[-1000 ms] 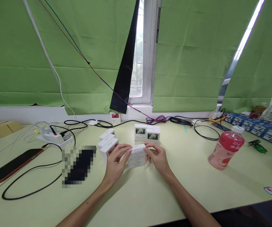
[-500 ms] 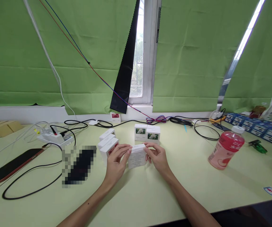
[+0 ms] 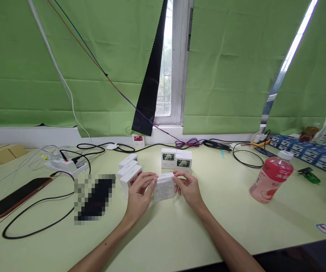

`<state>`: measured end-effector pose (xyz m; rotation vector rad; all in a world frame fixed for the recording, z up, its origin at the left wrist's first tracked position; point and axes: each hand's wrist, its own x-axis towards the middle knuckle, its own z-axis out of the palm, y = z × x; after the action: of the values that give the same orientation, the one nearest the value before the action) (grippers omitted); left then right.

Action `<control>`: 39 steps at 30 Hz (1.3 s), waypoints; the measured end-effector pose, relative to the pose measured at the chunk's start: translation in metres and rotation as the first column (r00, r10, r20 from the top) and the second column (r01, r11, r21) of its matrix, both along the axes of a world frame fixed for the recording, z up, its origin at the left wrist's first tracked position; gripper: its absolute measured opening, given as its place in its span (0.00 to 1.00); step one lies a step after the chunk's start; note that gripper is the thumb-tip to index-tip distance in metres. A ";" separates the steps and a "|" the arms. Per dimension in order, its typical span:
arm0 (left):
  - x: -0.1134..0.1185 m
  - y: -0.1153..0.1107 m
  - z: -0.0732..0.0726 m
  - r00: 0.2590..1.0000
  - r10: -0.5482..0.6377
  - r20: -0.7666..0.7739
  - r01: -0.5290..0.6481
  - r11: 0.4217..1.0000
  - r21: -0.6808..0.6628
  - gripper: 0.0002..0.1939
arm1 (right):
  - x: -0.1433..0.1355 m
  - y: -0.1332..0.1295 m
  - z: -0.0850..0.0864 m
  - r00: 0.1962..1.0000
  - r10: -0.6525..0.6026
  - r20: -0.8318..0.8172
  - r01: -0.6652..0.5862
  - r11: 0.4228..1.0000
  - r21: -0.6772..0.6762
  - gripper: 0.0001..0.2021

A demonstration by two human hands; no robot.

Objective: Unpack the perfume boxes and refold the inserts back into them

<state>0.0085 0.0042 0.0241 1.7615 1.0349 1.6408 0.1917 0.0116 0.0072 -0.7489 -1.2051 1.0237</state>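
A small white box (image 3: 164,189) with fine print on its near face stands upright on the table between my hands. My left hand (image 3: 142,190) grips its left upper edge with thumb and fingers. On the right upper corner my right hand (image 3: 189,187) pinches it, some fingertips hidden behind. Just left of my left hand, white boxes with red flower pictures (image 3: 131,174) stand in a row, partly covered by my fingers. Behind the held box are white boxes with white flower pictures (image 3: 176,160), side by side.
A pink drink bottle (image 3: 271,177) stands at right, with blue boxes (image 3: 307,153) beyond it. Left are a phone (image 3: 15,196), a looped black cable (image 3: 38,232), a power strip (image 3: 66,165) and a pixelated dark patch. Another white box (image 3: 138,140) leans by the wall.
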 end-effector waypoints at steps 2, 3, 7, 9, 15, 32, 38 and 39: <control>0.000 0.000 0.000 1.000 -0.016 -0.001 0.016 1.000 0.002 0.10 | 0.000 0.000 0.000 1.000 0.001 0.003 -0.001 1.000 0.002 0.13; -0.001 0.000 0.000 1.000 -0.021 -0.001 0.021 1.000 0.004 0.10 | 0.000 0.000 0.000 1.000 0.000 0.006 0.000 1.000 0.004 0.13; -0.001 0.001 -0.002 1.000 -0.028 -0.009 0.028 0.999 0.015 0.09 | 0.000 -0.001 0.000 1.000 -0.005 0.012 0.005 1.000 0.008 0.12; -0.002 0.001 -0.002 1.000 -0.029 -0.012 0.030 0.999 0.017 0.09 | 0.000 -0.001 0.001 1.000 -0.008 0.010 0.008 1.000 0.005 0.12; -0.003 0.002 -0.005 0.999 -0.054 -0.005 0.054 0.998 0.019 0.09 | 0.000 -0.001 0.002 1.000 -0.016 0.013 0.017 1.000 -0.017 0.14; -0.008 0.007 -0.013 0.987 -0.160 -0.020 0.161 0.986 0.032 0.08 | 0.001 -0.001 0.003 1.000 -0.022 0.014 0.022 0.999 -0.037 0.14; -0.008 0.007 -0.013 0.986 -0.160 -0.036 0.161 0.986 0.038 0.08 | 0.001 -0.001 0.002 1.000 -0.016 0.011 0.016 0.999 -0.046 0.14; -0.008 0.007 -0.013 0.987 -0.160 -0.030 0.161 0.986 0.037 0.08 | 0.001 -0.001 0.001 1.000 -0.016 0.013 0.016 0.999 -0.046 0.14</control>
<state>0.0004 0.0112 0.0115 1.8456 0.8536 1.5516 0.1929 0.0106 0.0086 -0.8008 -1.1876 1.0380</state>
